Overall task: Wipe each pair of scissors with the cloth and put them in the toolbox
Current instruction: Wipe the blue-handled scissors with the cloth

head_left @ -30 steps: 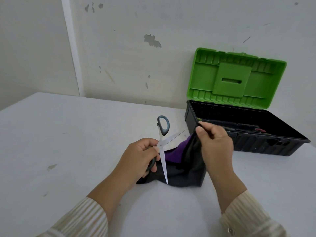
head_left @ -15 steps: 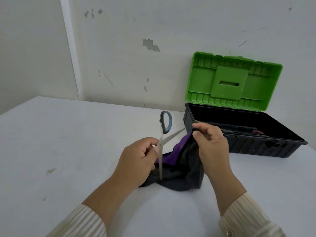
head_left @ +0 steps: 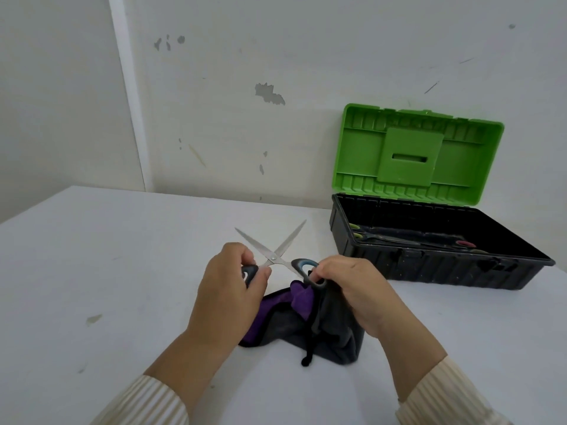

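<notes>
A pair of scissors (head_left: 273, 256) with grey-and-blue handles is held spread wide, its two blades crossing and pointing away from me. My left hand (head_left: 228, 283) grips the left handle. My right hand (head_left: 352, 289) grips the right handle loop together with a fold of the cloth (head_left: 306, 326), which is dark grey with a purple side and lies bunched on the table under both hands. The toolbox (head_left: 429, 271), black with its green lid (head_left: 417, 154) standing up against the wall, sits at the right. Inside it lie other scissors (head_left: 408, 239).
The white table (head_left: 107, 271) reaches left and toward me and shows a few small stains. A white wall with chipped paint stands right behind the table and the toolbox.
The scissors have been turned over: the handle that stood up is now down at my hands, and the blades point away, spread wide. My right hand has moved from the cloth at the blade to the handle.
</notes>
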